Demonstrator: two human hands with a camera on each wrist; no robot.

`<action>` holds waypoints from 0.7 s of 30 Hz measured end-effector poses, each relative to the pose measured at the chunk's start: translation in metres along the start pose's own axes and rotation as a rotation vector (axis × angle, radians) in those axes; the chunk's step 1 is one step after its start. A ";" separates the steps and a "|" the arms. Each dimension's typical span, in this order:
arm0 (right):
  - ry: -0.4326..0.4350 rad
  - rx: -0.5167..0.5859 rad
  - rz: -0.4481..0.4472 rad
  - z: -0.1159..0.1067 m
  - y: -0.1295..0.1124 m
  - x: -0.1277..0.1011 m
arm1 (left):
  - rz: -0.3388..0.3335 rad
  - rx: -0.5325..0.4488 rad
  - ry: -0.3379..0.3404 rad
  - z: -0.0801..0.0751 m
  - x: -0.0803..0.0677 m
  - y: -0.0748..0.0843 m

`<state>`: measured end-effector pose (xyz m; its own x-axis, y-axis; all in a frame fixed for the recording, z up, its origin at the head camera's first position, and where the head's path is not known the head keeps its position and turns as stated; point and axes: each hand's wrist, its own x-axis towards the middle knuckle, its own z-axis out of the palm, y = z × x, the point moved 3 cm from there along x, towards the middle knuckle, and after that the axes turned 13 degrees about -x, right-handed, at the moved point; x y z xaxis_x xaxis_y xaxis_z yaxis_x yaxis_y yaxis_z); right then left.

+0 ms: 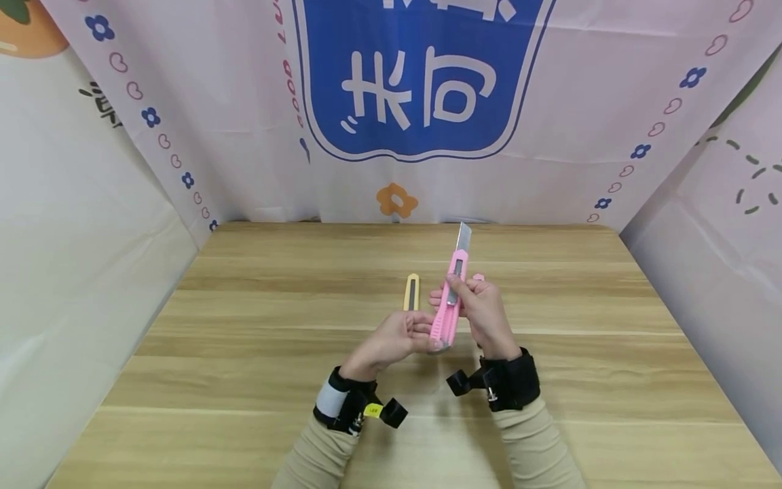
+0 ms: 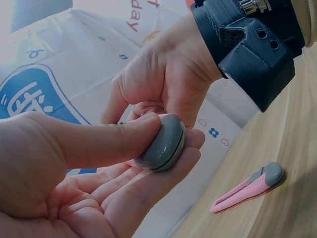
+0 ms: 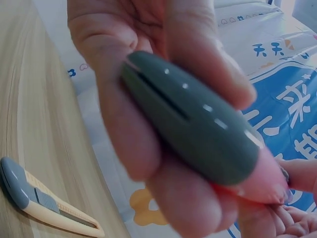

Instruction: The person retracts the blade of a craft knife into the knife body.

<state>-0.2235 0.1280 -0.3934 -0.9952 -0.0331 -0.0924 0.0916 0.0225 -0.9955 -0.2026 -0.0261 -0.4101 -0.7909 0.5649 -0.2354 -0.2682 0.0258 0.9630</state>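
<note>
A pink utility knife [image 1: 447, 320] is held up in front of me, its metal blade [image 1: 463, 238] extended and pointing away. My left hand [image 1: 394, 337] pinches its grey end cap [image 2: 166, 144] between thumb and fingers. Further up the handle, my right hand [image 1: 487, 314] grips the knife, thumb over the slider area. A yellow utility knife [image 1: 412, 292] lies on the table behind my left hand, partly hidden by it in the head view. Mostly hidden behind my right hand is a second pink utility knife [image 2: 250, 187], lying on the table.
The wood-grain table [image 1: 244, 353] stretches to both sides of my hands. A printed white cloth [image 1: 244, 170] with a blue emblem hangs along the far edge, and pale cloths hang at both sides. Each wrist carries a black strap with a camera.
</note>
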 end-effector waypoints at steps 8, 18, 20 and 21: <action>-0.002 0.043 -0.016 -0.001 0.000 0.000 | 0.033 0.014 -0.029 -0.001 -0.001 0.003; -0.012 0.018 -0.003 0.001 -0.001 -0.002 | 0.037 -0.013 -0.021 -0.003 -0.002 0.003; -0.017 0.017 0.000 0.001 -0.001 -0.002 | 0.038 -0.016 -0.023 -0.003 -0.002 0.003; -0.019 0.017 0.001 0.001 -0.001 -0.002 | 0.037 -0.017 -0.022 -0.003 -0.002 0.004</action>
<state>-0.2214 0.1268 -0.3920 -0.9943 -0.0524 -0.0932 0.0930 0.0052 -0.9956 -0.2032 -0.0294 -0.4064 -0.7883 0.5830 -0.1968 -0.2487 -0.0094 0.9685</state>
